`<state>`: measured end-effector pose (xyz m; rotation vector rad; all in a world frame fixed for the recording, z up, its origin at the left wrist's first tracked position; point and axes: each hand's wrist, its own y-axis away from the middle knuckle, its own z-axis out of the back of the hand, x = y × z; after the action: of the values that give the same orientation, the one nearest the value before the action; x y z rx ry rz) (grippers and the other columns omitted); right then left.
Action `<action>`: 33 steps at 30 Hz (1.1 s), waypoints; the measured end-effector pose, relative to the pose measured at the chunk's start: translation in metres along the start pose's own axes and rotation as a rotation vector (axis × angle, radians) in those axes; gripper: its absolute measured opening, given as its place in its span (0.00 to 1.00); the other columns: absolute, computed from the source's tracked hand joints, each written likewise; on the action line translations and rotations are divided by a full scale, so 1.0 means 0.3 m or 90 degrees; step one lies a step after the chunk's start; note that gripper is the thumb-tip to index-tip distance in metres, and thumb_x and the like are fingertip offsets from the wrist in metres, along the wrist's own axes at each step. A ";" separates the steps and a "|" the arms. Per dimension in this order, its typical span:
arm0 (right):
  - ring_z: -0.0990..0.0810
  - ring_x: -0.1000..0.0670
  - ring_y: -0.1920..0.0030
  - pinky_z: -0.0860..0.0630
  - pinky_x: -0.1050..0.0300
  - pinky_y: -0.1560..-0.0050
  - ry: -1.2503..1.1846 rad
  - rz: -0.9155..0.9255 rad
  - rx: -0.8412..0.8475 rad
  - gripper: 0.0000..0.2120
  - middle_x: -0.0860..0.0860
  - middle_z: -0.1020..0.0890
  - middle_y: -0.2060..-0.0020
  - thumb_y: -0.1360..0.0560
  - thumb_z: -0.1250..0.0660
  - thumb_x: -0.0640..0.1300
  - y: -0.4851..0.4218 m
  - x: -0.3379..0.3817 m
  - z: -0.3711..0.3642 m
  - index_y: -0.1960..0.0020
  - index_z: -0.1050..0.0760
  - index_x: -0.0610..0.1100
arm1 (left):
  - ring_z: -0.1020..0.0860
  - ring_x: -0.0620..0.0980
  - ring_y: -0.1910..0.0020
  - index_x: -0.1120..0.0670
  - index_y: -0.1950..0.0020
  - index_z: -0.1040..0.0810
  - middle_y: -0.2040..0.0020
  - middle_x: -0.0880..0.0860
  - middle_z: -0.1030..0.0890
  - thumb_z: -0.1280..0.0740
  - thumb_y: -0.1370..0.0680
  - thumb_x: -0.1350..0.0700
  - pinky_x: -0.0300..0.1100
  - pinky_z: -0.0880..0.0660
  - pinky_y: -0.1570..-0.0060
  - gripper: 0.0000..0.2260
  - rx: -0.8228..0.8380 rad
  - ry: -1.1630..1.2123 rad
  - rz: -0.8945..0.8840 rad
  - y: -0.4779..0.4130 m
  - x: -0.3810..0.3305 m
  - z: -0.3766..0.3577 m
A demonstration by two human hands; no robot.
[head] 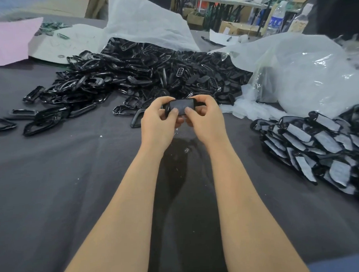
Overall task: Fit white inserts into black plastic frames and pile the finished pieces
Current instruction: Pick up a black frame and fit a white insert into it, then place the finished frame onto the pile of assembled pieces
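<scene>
Left hand (160,118) and right hand (204,116) pinch one black frame (180,107) above the table (54,181)

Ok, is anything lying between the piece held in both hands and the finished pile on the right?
Nothing visible. The black plastic frame held by left hand and right hand has only bare dark cloth before the pile of white-filled frames.

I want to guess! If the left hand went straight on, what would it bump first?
Probably the pile of black frames just beyond the left hand, though its height over them is unclear.
</scene>
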<state>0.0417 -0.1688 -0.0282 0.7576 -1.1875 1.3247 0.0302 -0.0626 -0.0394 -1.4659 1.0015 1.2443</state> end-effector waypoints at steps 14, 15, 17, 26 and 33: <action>0.27 0.55 0.62 0.37 0.67 0.62 0.175 -0.027 -0.387 0.06 0.60 0.28 0.67 0.23 0.35 0.42 0.081 -0.040 0.514 0.47 0.27 0.44 | 0.24 0.51 0.54 0.53 0.49 0.30 0.56 0.49 0.24 0.35 0.23 0.58 0.39 0.31 0.56 0.05 0.170 -0.183 -0.067 0.145 -0.138 -0.534; 0.28 0.54 0.61 0.39 0.67 0.62 0.198 -0.041 -0.409 0.06 0.60 0.29 0.68 0.23 0.35 0.42 0.091 -0.055 0.544 0.46 0.27 0.43 | 0.24 0.52 0.52 0.53 0.48 0.29 0.54 0.50 0.24 0.35 0.22 0.57 0.40 0.32 0.55 0.05 0.183 -0.213 -0.079 0.160 -0.133 -0.572; 0.26 0.50 0.56 0.39 0.65 0.59 0.245 -0.070 -0.445 0.08 0.57 0.26 0.65 0.22 0.36 0.42 0.106 -0.081 0.587 0.45 0.26 0.41 | 0.25 0.55 0.45 0.55 0.43 0.27 0.46 0.52 0.24 0.35 0.22 0.55 0.45 0.30 0.45 0.09 0.192 -0.306 -0.094 0.184 -0.116 -0.639; 0.32 0.43 0.35 0.39 0.48 0.36 0.404 -0.213 -0.447 0.14 0.46 0.26 0.38 0.22 0.38 0.47 0.114 -0.144 0.614 0.37 0.27 0.48 | 0.33 0.56 0.35 0.53 0.37 0.28 0.35 0.54 0.31 0.36 0.21 0.53 0.49 0.38 0.36 0.14 0.157 -0.419 -0.067 0.211 -0.043 -0.721; 0.30 0.46 0.41 0.38 0.52 0.41 0.346 -0.076 -0.483 0.14 0.48 0.23 0.45 0.25 0.38 0.41 0.088 -0.074 0.524 0.40 0.26 0.47 | 0.30 0.53 0.38 0.56 0.37 0.29 0.37 0.54 0.29 0.34 0.23 0.56 0.45 0.32 0.38 0.15 0.122 -0.177 -0.020 0.157 -0.093 -0.646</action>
<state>-0.0136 -0.3190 -0.0102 -0.0835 -1.0537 0.7968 0.0241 -0.2615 -0.0093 -1.1219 0.8794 1.2523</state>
